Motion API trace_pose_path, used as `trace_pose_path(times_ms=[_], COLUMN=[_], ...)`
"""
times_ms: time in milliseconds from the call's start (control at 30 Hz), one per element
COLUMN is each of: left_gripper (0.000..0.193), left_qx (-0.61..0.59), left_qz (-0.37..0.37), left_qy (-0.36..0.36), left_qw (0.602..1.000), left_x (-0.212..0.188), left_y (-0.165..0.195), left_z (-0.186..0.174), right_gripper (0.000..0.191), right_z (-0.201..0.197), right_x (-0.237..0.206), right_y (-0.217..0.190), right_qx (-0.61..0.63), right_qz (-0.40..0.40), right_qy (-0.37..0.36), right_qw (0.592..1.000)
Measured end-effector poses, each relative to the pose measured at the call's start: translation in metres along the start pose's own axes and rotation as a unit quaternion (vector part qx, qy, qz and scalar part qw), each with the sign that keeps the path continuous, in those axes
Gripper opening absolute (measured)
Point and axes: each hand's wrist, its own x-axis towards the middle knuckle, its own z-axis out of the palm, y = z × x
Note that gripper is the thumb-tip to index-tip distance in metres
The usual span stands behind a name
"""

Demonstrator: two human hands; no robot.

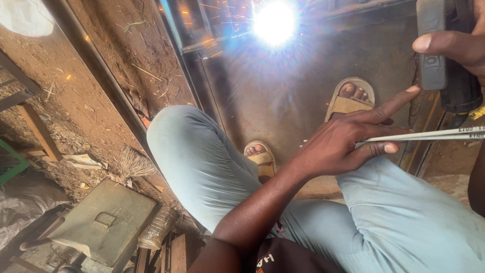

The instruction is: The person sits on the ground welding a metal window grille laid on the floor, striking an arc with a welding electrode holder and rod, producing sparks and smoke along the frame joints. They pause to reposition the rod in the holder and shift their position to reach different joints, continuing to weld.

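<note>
Head view: left hand point(343, 144) pinches a bundle of thin grey welding rods point(429, 135) between thumb and fingers, index finger stretched out. Rods run off the right edge, level, above the person's knee. Right hand point(454, 45) at top right is closed round a dark grey tool handle point(438, 50), thumb across it. Bright arc flare point(275, 23) with sparks sits on the brown metal sheet point(298, 101), beyond the sandalled feet point(351, 98).

To do this well, I'd judge: keep the rods gripped firm and clear of the sparks, steady the handle, keep eyes off the flare.

Rods look slim, straight, pale-coated, with small print near the end.
</note>
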Motion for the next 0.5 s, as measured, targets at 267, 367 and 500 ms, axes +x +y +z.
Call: trace_pose_path(times_ms=[267,367,500], left_gripper=[0.037,0.037,0.036], left_qx=[-0.018,-0.018,-0.023], left_qz=[0.004,0.003,0.011], left_qy=[-0.005,-0.003,0.001], left_qw=[1.0,1.0,1.0], left_x=[-0.0025,-0.0035,-0.0034], left_y=[-0.0011,-0.0014,-0.0027], left_z=[-0.0013,-0.0007,-0.0004], right_gripper=[0.039,0.038,0.043], right_z=[0.0013,0.0,0.0005], right_x=[-0.0029,-0.001,0.0011], right_y=[0.0046,0.0073,0.0027], right_qx=[0.031,0.022,0.018], right_qz=[-0.016,0.004,0.013], right_qy=[0.019,0.02,0.009], right_qw=[0.999,1.0,1.0])
